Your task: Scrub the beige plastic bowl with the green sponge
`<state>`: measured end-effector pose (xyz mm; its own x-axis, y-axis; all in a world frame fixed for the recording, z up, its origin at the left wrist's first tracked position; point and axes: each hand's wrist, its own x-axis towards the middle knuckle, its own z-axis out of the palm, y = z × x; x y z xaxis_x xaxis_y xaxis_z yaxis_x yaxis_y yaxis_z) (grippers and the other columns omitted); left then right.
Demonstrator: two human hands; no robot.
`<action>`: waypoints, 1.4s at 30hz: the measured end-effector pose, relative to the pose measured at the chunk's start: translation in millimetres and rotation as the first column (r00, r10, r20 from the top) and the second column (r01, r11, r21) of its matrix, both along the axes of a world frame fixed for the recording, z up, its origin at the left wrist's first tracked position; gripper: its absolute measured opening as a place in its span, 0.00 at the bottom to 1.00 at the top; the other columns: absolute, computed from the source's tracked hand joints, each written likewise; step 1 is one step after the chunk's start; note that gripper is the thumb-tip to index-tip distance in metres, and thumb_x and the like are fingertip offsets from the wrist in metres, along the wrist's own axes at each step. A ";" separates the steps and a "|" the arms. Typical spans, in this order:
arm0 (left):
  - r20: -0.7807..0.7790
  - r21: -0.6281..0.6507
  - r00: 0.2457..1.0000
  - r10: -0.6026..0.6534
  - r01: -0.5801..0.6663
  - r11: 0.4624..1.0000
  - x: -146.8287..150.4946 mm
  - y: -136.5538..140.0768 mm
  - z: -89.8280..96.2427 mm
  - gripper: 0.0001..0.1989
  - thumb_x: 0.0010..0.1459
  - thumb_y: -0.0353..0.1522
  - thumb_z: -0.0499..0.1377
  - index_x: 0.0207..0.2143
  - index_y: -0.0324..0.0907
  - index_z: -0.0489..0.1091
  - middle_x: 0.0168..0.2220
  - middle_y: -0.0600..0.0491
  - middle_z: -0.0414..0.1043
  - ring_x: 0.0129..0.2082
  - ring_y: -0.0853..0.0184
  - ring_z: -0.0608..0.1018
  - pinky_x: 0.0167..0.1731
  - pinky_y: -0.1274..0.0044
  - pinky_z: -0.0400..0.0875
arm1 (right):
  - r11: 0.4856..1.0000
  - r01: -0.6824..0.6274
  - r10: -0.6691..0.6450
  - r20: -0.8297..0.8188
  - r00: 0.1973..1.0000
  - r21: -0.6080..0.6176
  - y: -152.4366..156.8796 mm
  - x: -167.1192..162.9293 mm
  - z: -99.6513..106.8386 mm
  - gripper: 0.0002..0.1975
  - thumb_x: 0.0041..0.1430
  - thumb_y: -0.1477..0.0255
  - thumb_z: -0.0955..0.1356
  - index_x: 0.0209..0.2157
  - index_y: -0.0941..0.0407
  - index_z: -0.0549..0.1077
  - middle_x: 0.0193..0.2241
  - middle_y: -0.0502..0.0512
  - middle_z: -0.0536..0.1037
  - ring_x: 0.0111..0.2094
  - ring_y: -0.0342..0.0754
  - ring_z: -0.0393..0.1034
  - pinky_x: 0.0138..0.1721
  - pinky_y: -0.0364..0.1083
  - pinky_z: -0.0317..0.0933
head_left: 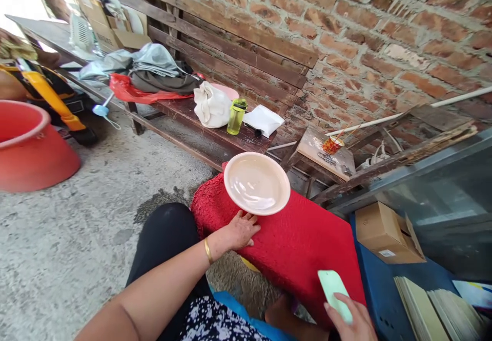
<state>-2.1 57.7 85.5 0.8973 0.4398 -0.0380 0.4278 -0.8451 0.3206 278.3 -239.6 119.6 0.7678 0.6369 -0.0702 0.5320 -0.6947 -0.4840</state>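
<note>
A cream plate (257,183) rests on a red shaggy cloth (300,241) in front of me. My left hand (240,230) lies on the cloth at the plate's near rim, its fingers touching or just under the edge. Low at the right, my right hand (351,320) holds a pale green flat object (333,289), perhaps a phone, upright above the cloth's near edge.
A wooden bench (215,131) behind holds a white bag (210,106), a green bottle (236,116), a white packet (263,120) and piled clothes (154,72). A red tub (26,144) stands at left. A cardboard box (386,232) sits at right, before a brick wall (376,34).
</note>
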 end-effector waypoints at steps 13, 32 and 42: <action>-0.117 -0.049 0.993 0.013 -0.018 0.999 -12.5 5.2 23.3 0.21 0.55 0.39 0.67 0.50 0.44 0.74 0.61 0.40 0.66 0.59 0.48 0.70 0.55 0.54 0.64 | 0.896 -0.442 0.443 -0.008 0.897 -0.042 133.8 -77.1 -7.6 0.21 0.53 0.53 0.64 0.43 0.49 0.77 0.42 0.56 0.73 0.43 0.55 0.72 0.44 0.52 0.66; -0.164 0.028 0.925 0.341 -0.342 0.939 -33.3 18.1 45.8 0.14 0.58 0.18 0.51 0.36 0.29 0.77 0.34 0.35 0.78 0.37 0.56 0.80 0.37 0.66 0.69 | 0.812 -0.576 0.560 -0.146 0.815 -0.098 139.0 -105.9 -0.4 0.20 0.49 0.55 0.66 0.42 0.47 0.78 0.41 0.53 0.75 0.39 0.52 0.75 0.40 0.48 0.69; -0.161 0.052 0.945 0.285 -0.280 0.959 -30.8 19.3 27.8 0.11 0.56 0.22 0.55 0.34 0.30 0.78 0.32 0.35 0.77 0.33 0.55 0.79 0.31 0.69 0.66 | 0.786 -0.618 0.616 -0.060 0.785 -0.020 162.9 -123.0 6.1 0.22 0.52 0.52 0.65 0.43 0.49 0.79 0.42 0.57 0.75 0.40 0.54 0.75 0.40 0.49 0.70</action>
